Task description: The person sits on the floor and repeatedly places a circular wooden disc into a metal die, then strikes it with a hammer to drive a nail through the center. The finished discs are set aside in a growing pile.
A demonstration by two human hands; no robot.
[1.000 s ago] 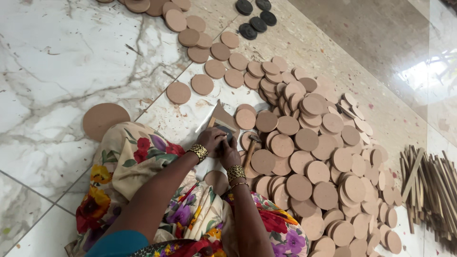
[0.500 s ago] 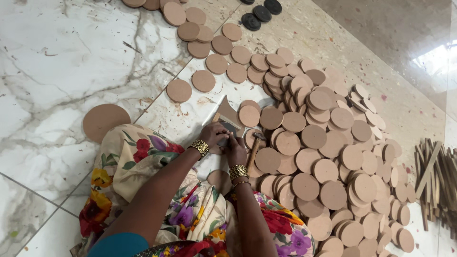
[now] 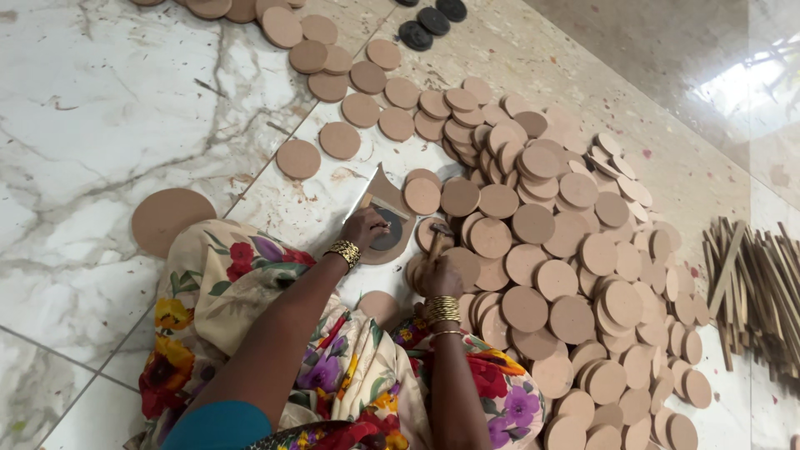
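Nearest to us: floral cloth (image 3: 333, 367) over our lap, both forearms reaching out over it, gold bangles on each wrist. Our right hand (image 3: 442, 279) is closed around a small hammer (image 3: 437, 236), wooden handle in the fist, dark head just above the hand, near the edge of the disc heap. Our left hand (image 3: 362, 227) is pressed down flat-ish on a dark round piece (image 3: 388, 229), fingers partly curled over it; that piece sits on a brown disc on the floor, directly in front of our knees, with a tan wedge-shaped piece (image 3: 385, 187) just behind it. One loose disc (image 3: 379, 307) lies between our arms, touching the cloth. Right of the hands: a big heap of round brown wooden discs (image 3: 567, 250), overlapping, running from beside our right knee out to mid-floor. Left of our lap: one larger brown disc (image 3: 171, 218), partly under the cloth. Further out, a looser trail of the same small discs goes toward the top left. Far right: bundle of thin wooden sticks (image 3: 754, 292), well apart from the heap. Farthest, top centre: a few black discs (image 3: 432, 21). All of it sits on a marble tile floor (image 3: 100, 108).
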